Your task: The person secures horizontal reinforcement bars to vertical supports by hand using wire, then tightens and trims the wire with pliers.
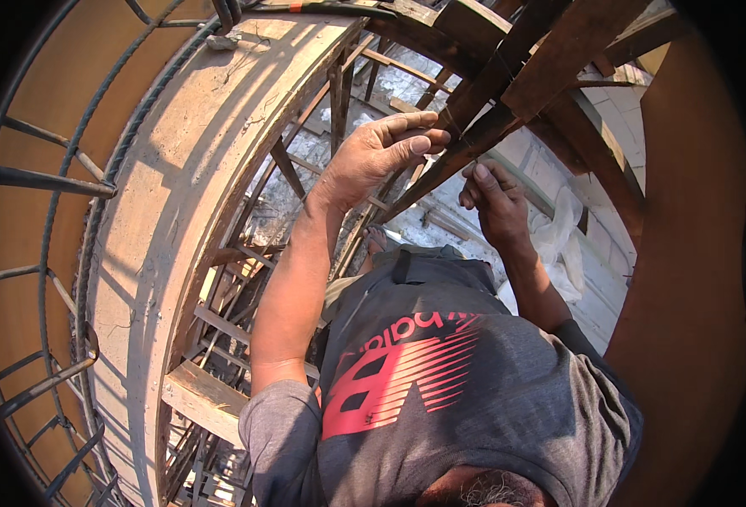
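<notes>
In front of the crossing dark timbers point(495, 80), my left hand point(377, 156) reaches forward with its fingers bent together and the thumb laid against them. A thin wire-like line shows close to its fingertips, but whether the fingers grip it I cannot make out. My right hand point(498, 198) is raised just to the right of a slanting dark timber, lower than the left hand. Its fingers are curled in to the thumb, and anything between them is too small or hidden to name. A short gap separates the two hands.
Along the left curves a broad wooden formwork board point(170, 160), with bent steel reinforcing bars point(48, 220) beyond it. A tall brown panel point(694, 253) stands at the right. Timber props and crosspieces point(208, 406) lie below; crumpled clear plastic sheet point(563, 237) hangs behind my right forearm.
</notes>
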A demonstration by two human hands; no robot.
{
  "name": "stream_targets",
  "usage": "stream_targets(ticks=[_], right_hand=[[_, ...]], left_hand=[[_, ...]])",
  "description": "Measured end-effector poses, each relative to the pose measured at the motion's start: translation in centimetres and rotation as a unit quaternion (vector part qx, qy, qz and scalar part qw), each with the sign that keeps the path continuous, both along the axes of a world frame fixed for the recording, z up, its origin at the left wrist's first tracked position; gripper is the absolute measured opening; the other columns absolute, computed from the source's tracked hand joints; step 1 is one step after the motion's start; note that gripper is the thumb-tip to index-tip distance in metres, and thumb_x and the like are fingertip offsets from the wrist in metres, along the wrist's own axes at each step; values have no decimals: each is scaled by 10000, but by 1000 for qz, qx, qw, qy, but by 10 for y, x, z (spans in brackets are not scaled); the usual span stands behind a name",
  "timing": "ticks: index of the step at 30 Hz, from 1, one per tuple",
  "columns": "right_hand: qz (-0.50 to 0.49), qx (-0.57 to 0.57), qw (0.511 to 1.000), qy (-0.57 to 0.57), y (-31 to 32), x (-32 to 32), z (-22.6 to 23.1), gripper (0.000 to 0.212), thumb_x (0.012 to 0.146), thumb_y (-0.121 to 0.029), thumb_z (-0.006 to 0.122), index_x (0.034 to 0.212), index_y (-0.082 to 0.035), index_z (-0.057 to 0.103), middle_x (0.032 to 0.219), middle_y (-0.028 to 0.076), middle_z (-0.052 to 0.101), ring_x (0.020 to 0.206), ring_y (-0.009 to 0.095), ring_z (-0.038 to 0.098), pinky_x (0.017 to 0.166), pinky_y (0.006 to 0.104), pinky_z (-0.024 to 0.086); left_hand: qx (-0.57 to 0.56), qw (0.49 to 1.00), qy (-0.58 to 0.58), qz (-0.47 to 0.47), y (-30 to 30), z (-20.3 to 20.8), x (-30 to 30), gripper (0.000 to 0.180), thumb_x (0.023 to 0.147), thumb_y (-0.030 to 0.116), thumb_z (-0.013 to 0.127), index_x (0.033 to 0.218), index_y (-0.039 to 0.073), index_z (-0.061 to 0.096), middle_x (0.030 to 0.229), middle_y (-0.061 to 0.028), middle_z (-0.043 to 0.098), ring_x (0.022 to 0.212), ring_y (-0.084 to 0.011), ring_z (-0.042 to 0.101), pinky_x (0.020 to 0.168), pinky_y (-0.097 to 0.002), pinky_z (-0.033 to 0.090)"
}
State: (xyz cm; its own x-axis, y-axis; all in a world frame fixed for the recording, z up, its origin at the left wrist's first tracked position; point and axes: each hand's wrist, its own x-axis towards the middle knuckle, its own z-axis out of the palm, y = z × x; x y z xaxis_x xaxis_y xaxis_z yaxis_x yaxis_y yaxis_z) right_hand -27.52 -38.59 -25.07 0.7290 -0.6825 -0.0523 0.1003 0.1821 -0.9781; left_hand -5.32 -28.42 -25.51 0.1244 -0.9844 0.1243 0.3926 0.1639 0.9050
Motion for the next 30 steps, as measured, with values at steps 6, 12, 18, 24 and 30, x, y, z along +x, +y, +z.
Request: stream_targets(ticks=[6,12,18,24,30], right_hand=[[27,-36,995,86,41,2,-16,294,1049,-256,548,996,13,656,721,32,591,686,116,571,676,275,479],[189,-101,968,130,33,-2,-8,296,1049,-264,554,1022,16,645,817,60,683,806,119,647,724,286,512],[83,-132,986,63,-7,5,29,418,1000,-220,640,1341,12,573,1184,103,681,1094,166,615,968,326,487],[160,-116,980,-2,-31,23,60,434,983,-146,650,1377,5,549,1201,115,684,1070,148,634,926,296,512],[61,-199,976,-67,-28,36,63,153,888,33,710,1028,-8,662,961,109,746,896,140,699,811,275,557]], left_hand=[[38,987,126,96,-10,10,-49,402,1041,278,559,1300,-28,595,1048,-131,719,948,-219,720,820,-338,598],[70,954,285,56,-10,9,-58,303,1035,245,582,1176,-15,643,722,27,493,557,-47,439,515,-190,390],[31,983,177,37,-3,15,-59,276,1032,258,580,1071,2,674,705,46,457,542,-16,365,481,-163,295],[25,983,173,-60,-2,16,-60,253,1033,248,545,963,27,646,702,77,407,555,-12,317,487,-176,246],[7,953,291,-84,1,19,-57,274,1046,287,540,993,30,622,706,79,394,557,-9,334,476,-162,273]])
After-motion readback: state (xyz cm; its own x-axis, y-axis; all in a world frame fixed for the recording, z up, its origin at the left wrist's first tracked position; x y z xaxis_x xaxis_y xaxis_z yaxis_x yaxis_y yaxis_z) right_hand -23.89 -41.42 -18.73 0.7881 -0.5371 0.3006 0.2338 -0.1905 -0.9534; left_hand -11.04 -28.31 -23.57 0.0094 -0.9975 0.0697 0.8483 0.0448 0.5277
